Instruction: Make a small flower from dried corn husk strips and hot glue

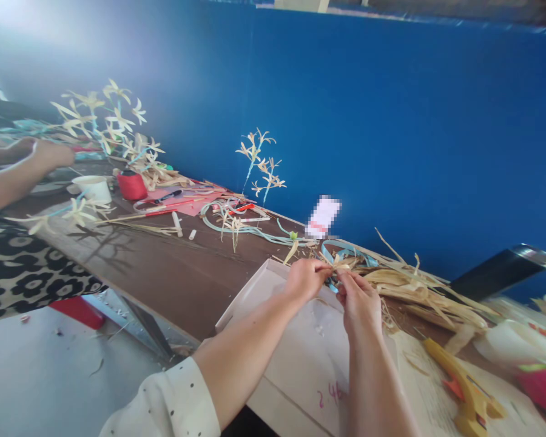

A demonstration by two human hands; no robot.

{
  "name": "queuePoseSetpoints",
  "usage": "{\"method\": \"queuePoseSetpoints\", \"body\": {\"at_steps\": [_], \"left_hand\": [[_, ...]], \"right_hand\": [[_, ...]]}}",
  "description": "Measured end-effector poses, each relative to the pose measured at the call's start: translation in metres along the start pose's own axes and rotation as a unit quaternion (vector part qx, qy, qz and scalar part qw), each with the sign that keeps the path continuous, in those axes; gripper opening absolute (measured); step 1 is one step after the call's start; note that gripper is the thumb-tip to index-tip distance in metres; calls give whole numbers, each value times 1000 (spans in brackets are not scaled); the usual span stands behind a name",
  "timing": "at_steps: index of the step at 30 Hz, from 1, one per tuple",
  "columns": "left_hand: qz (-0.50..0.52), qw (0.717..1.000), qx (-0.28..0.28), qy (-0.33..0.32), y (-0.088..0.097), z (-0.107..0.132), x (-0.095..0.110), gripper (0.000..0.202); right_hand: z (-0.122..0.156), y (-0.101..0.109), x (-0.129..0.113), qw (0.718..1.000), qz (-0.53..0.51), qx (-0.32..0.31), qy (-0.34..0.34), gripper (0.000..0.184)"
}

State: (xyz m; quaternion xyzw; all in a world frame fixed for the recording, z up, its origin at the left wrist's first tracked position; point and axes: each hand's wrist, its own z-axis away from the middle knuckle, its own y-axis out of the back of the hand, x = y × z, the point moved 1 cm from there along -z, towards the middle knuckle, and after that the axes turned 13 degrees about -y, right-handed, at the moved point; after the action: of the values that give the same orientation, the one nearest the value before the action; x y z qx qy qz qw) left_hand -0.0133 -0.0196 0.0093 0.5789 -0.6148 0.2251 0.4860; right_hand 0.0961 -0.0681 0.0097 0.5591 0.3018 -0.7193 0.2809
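My left hand (306, 278) and my right hand (358, 300) meet over a white cardboard box lid (264, 291). Both pinch a small bundle of dried straw strips (340, 265) with a light blue ribbon around it. The fingers of each hand are closed on the bundle. A pile of dried husk strips (418, 288) lies just right of my hands on the brown table (164, 267).
A yellow glue gun (461, 379) lies at the lower right. Finished straw flowers (261, 161) stand against the blue wall. Another person's arm (22, 167) reaches in at the left, near a white cup (93, 187) and a red thread spool (131, 184). Scissors and ribbon lie mid-table.
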Motion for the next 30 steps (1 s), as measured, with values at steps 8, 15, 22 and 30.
{"method": "queuePoseSetpoints", "body": {"at_steps": [8, 15, 22, 30], "left_hand": [[-19, 1000, -6, -17, 1, 3, 5, 24], [-52, 997, 8, -60, 0, 3, 4, 23], [-80, 992, 8, -92, 0, 5, 4, 24], [-56, 997, 16, -51, 1, 2, 5, 22]], "right_hand": [[2, 0, -3, 1000, -1, 15, -18, 35], [2, -3, -3, 999, -33, 7, -21, 34], [3, -1, -3, 1000, -6, 12, -5, 34], [0, 2, 0, 1000, 4, 17, 8, 39]]}}
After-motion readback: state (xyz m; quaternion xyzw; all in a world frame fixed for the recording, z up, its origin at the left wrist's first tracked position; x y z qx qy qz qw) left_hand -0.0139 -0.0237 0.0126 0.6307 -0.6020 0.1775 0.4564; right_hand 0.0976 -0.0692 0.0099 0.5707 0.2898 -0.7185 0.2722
